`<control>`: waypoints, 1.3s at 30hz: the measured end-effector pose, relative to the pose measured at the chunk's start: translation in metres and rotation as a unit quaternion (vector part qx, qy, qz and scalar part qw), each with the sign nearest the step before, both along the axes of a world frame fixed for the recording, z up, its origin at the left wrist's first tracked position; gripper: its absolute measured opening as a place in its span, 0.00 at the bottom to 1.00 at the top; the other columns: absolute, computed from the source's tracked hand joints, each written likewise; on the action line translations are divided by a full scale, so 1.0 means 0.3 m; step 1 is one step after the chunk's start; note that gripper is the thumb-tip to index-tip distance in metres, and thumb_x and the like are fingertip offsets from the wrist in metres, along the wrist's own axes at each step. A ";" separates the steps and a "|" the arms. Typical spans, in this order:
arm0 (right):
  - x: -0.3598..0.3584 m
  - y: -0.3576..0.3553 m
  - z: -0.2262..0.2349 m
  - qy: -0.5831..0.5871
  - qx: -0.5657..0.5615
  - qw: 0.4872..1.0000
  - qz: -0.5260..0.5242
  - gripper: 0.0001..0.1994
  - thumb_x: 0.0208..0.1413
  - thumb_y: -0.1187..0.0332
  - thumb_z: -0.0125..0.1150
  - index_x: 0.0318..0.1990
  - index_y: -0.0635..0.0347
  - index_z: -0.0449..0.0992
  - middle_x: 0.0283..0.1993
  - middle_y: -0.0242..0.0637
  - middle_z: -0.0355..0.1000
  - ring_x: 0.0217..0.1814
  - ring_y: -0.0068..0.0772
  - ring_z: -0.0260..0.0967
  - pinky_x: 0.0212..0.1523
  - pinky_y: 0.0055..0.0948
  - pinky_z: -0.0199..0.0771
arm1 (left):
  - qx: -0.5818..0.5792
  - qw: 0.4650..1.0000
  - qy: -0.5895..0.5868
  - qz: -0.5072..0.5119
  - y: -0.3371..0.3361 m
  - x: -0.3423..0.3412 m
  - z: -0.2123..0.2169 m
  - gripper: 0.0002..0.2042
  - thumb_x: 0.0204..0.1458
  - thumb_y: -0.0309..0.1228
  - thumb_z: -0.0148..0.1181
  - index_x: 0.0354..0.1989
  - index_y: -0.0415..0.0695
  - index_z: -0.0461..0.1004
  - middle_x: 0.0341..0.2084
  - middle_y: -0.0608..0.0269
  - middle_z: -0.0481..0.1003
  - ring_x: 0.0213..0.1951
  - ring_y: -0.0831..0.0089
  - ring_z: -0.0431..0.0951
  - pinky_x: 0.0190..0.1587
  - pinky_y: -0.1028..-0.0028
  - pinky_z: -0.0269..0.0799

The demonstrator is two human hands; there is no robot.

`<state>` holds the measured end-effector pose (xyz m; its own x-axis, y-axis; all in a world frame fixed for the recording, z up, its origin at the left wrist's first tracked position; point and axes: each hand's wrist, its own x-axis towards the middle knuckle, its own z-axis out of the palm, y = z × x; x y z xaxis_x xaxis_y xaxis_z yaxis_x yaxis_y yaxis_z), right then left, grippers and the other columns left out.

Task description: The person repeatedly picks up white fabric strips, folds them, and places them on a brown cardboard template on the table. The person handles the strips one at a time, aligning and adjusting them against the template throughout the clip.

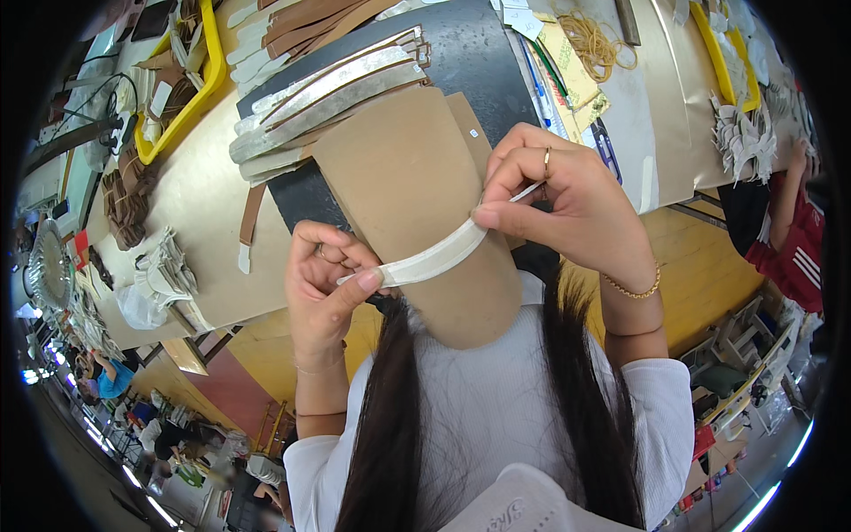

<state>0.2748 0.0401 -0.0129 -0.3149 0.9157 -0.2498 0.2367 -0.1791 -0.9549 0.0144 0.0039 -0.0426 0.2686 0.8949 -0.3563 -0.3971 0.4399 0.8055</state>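
- Head view, grip: the left hand (pixel 324 279) pinches the lower-left end of a pale strip (pixel 434 257) between thumb and forefinger, closed on it. The right hand (pixel 558 199) is also closed on the strip, thumb and fingers clamped at its upper-right end, at about 2 o'clock from the left hand.
- Head view, location of the work: the strip runs taut between the two hands, across the front of a tan board (pixel 417 204) with a rounded lower end. Whether the strip touches the board or hangs just clear of it cannot be told.
- Head view, surroundings: at 11 o'clock from the hands lies a fan of silvery strips (pixel 328 89) on a dark mat (pixel 483 62). At 10 o'clock stands a yellow tray (pixel 208 84) of brown pieces. At 1 o'clock lies a coil of rubber bands (pixel 594 40). Another person in a red garment (pixel 793 248) sits at 3 o'clock, well apart.
- Risk, slip: both holds are fingertip pinches at the very ends. Uneven pull could draw one end free, in the inspector's judgement.
- Risk, skew: the strip sits on a slant. Pressed down so, it could land crooked or wrinkled.
- Risk, twist: the narrow right-hand end looks turned edge-on, which could carry a twist along the strip.
- Risk, obstruction: long dark hair (pixel 390 417) hangs just below the left hand and could catch on the strip.
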 end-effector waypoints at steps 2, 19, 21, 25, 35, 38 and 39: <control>0.002 0.000 -0.007 -0.006 0.008 1.000 0.006 0.06 0.46 0.73 0.68 0.26 0.64 0.75 0.32 0.30 0.68 0.32 0.17 0.66 0.32 0.18 0.69 | -0.004 1.000 0.003 0.001 0.001 -0.001 0.000 0.19 0.45 0.15 0.62 0.42 0.42 0.61 0.25 0.53 0.75 0.27 0.71 0.77 0.30 0.76 0.75; 0.039 -0.023 -0.204 0.305 -0.176 0.934 -0.061 0.05 0.53 0.74 0.62 0.30 0.68 0.74 0.37 0.34 0.65 0.31 0.21 0.70 0.36 0.20 0.75 | 0.000 1.000 0.015 -0.007 0.002 -0.008 -0.009 0.21 0.44 0.16 0.62 0.44 0.42 0.60 0.24 0.54 0.74 0.26 0.71 0.76 0.29 0.77 0.74; 0.039 -0.022 -0.212 0.305 -0.177 0.934 -0.064 0.06 0.53 0.73 0.63 0.30 0.68 0.75 0.36 0.34 0.66 0.31 0.21 0.71 0.36 0.19 0.75 | 0.000 1.000 0.013 -0.003 -0.001 -0.007 -0.009 0.21 0.44 0.16 0.63 0.44 0.42 0.59 0.25 0.54 0.73 0.25 0.71 0.76 0.29 0.77 0.74; 0.034 -0.016 -0.218 0.298 -0.177 0.936 -0.068 0.09 0.52 0.68 0.65 0.30 0.68 0.76 0.34 0.33 0.69 0.30 0.20 0.72 0.35 0.18 0.75 | 0.000 1.000 0.013 0.002 -0.004 -0.011 -0.014 0.22 0.44 0.16 0.63 0.45 0.42 0.59 0.25 0.53 0.73 0.25 0.70 0.76 0.29 0.77 0.74; 0.030 -0.011 -0.213 0.289 -0.175 0.939 -0.062 0.05 0.52 0.75 0.63 0.30 0.68 0.74 0.38 0.34 0.66 0.30 0.20 0.70 0.35 0.19 0.75 | 0.000 1.000 0.007 0.008 0.002 -0.009 -0.013 0.23 0.43 0.16 0.63 0.46 0.41 0.59 0.24 0.52 0.73 0.24 0.69 0.75 0.30 0.76 0.74; 0.028 -0.014 -0.210 0.275 -0.167 0.945 -0.064 0.05 0.52 0.75 0.63 0.30 0.68 0.74 0.37 0.33 0.66 0.29 0.19 0.70 0.34 0.18 0.75 | 0.002 1.000 0.006 0.019 -0.003 -0.002 -0.012 0.23 0.43 0.16 0.63 0.46 0.41 0.59 0.24 0.52 0.73 0.24 0.69 0.76 0.30 0.75 0.74; 0.028 -0.015 -0.211 0.275 -0.167 0.945 -0.064 0.05 0.52 0.74 0.63 0.30 0.68 0.74 0.37 0.33 0.66 0.29 0.19 0.70 0.34 0.18 0.75 | 0.003 1.000 0.006 0.022 -0.004 -0.001 -0.012 0.23 0.43 0.16 0.63 0.46 0.41 0.59 0.24 0.52 0.73 0.24 0.68 0.76 0.31 0.75 0.74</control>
